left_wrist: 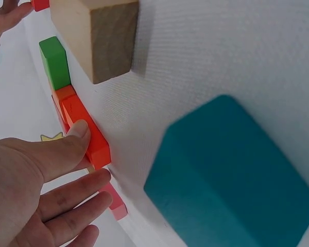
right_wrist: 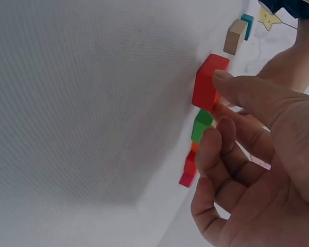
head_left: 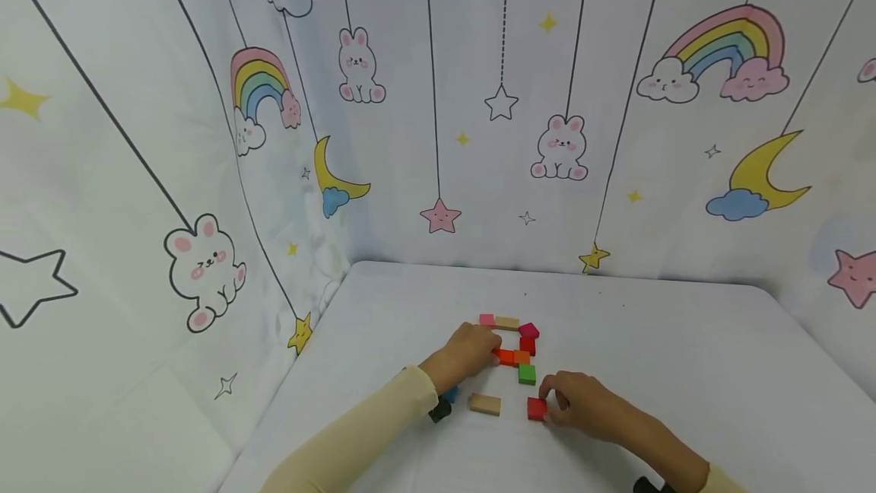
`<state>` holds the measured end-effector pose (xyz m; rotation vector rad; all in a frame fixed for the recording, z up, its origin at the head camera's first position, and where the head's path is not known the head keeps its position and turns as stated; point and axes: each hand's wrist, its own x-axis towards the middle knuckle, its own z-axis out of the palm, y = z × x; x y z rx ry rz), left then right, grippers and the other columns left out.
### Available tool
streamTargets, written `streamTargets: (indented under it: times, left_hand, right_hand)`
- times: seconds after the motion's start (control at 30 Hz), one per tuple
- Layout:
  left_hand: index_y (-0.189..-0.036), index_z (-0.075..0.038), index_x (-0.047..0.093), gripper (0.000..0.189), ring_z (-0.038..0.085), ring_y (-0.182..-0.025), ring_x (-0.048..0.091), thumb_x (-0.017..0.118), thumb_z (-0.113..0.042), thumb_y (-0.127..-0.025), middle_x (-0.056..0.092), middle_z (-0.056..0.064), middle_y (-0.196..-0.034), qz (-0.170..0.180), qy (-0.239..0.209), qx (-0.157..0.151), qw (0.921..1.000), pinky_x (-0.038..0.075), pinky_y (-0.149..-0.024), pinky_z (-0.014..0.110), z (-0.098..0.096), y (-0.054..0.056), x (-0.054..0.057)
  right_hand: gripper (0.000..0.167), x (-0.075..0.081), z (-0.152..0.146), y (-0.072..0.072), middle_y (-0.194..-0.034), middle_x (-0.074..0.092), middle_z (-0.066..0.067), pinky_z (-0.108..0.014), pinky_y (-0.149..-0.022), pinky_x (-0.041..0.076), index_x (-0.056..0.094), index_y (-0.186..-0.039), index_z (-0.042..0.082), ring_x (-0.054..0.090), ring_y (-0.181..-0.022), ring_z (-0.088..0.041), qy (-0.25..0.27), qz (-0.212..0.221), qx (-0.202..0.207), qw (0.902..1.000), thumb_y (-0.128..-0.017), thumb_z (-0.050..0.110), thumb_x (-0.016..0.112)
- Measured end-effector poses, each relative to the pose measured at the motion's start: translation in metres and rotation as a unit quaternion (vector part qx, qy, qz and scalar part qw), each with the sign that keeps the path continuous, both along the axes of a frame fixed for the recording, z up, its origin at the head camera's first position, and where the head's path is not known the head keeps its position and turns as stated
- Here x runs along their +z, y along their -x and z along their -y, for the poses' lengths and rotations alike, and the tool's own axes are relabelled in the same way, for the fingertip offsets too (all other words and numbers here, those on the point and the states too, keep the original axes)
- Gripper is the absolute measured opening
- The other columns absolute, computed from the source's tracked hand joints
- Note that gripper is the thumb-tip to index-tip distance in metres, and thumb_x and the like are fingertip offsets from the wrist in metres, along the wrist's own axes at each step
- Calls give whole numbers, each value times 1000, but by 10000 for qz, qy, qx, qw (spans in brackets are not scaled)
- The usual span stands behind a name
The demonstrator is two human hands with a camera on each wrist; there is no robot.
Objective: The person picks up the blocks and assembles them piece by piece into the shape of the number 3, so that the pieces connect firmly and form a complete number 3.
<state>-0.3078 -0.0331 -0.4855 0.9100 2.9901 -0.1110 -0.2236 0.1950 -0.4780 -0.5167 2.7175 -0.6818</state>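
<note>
My left hand (head_left: 472,352) pinches an orange-red block (left_wrist: 95,136) between thumb and fingers, at the left end of a short row. That block abuts an orange block (head_left: 522,357), with a green block (head_left: 527,374) just below. Nearer the front, my right hand (head_left: 582,402) holds a red block (right_wrist: 210,82) by thumb and index finger, its other fingers curled loosely. A plain wooden block (head_left: 485,404) lies between the hands. Beside it, a teal block (left_wrist: 232,175) is partly hidden by the left wrist in the head view.
Farther back, a pink block (head_left: 487,319), a second wooden block (head_left: 507,322), a magenta pentagon-shaped block (head_left: 529,331) and another red block (head_left: 528,345) form a bent line. The white tabletop (head_left: 684,356) meets a patterned cloth wall (head_left: 479,173) behind and at the left.
</note>
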Motion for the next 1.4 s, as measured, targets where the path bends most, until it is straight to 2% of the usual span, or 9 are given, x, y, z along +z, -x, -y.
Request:
streamTargets:
  times: [0.23, 0.5, 0.8, 1.17, 1.4]
  left_hand:
    - [-108, -20, 77, 19, 10, -77, 52, 77, -35, -97, 60, -8, -79, 50, -28, 33, 10000, 48, -85, 28, 1, 1, -1]
    - [-107, -19, 77, 18, 11, -77, 52, 77, -35, -98, 63, -7, -82, 22, 11, 2, 10000, 49, -87, 29, 2, 1, 1]
    - [-107, -19, 77, 19, 11, -76, 52, 77, -35, -97, 64, -7, -83, 27, 50, -9, 10000, 49, -85, 28, 1, 2, 1]
    - [-108, -21, 77, 19, 10, -77, 53, 78, -37, -97, 66, -9, -84, -21, 91, -35, 10000, 49, -85, 28, -2, 4, -3]
    - [-109, -21, 78, 19, 10, -76, 53, 78, -36, -97, 67, -9, -84, -30, 50, -53, 10000, 49, -84, 28, -1, 3, -3]
  right_hand:
    - [25, -5, 2, 2, -76, 55, 0, -24, -60, 44, 70, -103, 22, 51, -72, -16, -9, -2, -138, 9999, -86, 17, 87]
    - [26, -5, 9, 3, -75, 54, 0, -25, -61, 46, 69, -99, 20, 51, -71, -16, -123, -93, -525, 9985, -83, 21, 90]
    - [26, -6, 12, 4, -75, 53, 1, -25, -60, 45, 70, -97, 19, 50, -70, -14, -128, -407, -574, 9974, -82, 22, 91]
    - [27, -6, 13, 4, -75, 54, 1, -25, -59, 45, 69, -97, 18, 51, -70, -15, -76, -419, -692, 9967, -82, 24, 91]
    - [34, -7, 17, 3, -75, 55, 2, -25, -60, 49, 70, -100, 19, 52, -68, -14, -138, -386, -777, 9961, -80, 33, 93]
